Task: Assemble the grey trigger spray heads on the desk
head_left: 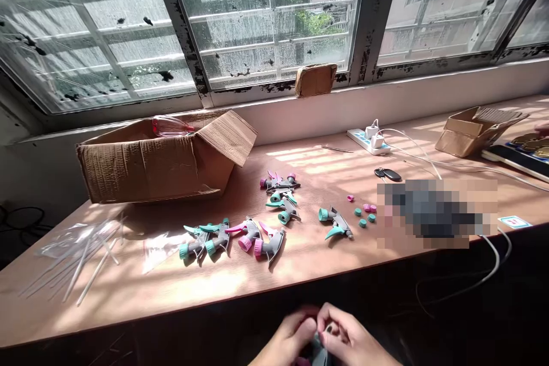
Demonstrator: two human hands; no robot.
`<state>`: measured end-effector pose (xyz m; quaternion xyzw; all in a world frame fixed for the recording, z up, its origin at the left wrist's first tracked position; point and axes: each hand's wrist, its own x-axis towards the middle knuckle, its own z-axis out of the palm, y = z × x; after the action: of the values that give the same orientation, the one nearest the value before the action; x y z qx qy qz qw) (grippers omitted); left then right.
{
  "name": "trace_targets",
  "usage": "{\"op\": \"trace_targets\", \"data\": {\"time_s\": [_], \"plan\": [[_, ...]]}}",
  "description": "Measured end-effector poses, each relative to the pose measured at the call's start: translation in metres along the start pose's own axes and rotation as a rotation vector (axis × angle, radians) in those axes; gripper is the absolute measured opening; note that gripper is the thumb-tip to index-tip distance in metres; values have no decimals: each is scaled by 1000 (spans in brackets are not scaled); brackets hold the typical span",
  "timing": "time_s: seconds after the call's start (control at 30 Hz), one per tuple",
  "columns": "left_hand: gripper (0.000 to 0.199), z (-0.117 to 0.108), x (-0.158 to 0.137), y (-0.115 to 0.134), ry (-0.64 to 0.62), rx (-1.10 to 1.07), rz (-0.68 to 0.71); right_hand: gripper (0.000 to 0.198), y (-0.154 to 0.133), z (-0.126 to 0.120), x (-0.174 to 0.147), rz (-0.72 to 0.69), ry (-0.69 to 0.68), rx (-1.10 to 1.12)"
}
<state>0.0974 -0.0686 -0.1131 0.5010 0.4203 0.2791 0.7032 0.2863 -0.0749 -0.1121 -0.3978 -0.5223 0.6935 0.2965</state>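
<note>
Below the table's front edge, my left hand (292,336) and my right hand (349,336) are closed together round a grey trigger spray head (321,354). A bit of teal shows on it near my fingertips, which hide much of the rest. On the table, the nearest piece to my hands is a row of grey spray heads (269,247) with pink or teal collars and triggers. Behind that row lies a small pile of spray heads (281,183). One teal-and-grey spray head (337,224) lies apart, beside several small teal and pink caps (362,222).
An open cardboard box (146,174) holding a clear reddish bottle (171,126) stands back left. Thin plastic tubes (92,271) and clear bags (72,237) lie at left. Right are a power strip (369,142), keys (391,174), a smaller box (461,132) and a blurred patch.
</note>
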Motion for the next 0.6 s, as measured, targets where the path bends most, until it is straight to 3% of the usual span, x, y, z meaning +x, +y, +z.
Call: {"op": "trace_targets", "data": {"time_s": [0.07,0.17,0.27,0.37,0.5,0.6], "plan": [[64,-5,-4,3,-134,83,11,53,-2,-6,2,-37,174,43],[59,-5,0,-3,-43,37,10,60,-3,-9,2,43,329,16],[55,-1,8,-12,108,-69,73,67,2,-11,4,210,214,11],[49,0,11,-13,178,-71,136,70,14,-16,10,255,147,76],[53,3,6,-9,268,47,153,72,33,-17,20,269,204,141],[47,2,2,-12,367,245,205,72,38,-15,25,175,299,220]]}}
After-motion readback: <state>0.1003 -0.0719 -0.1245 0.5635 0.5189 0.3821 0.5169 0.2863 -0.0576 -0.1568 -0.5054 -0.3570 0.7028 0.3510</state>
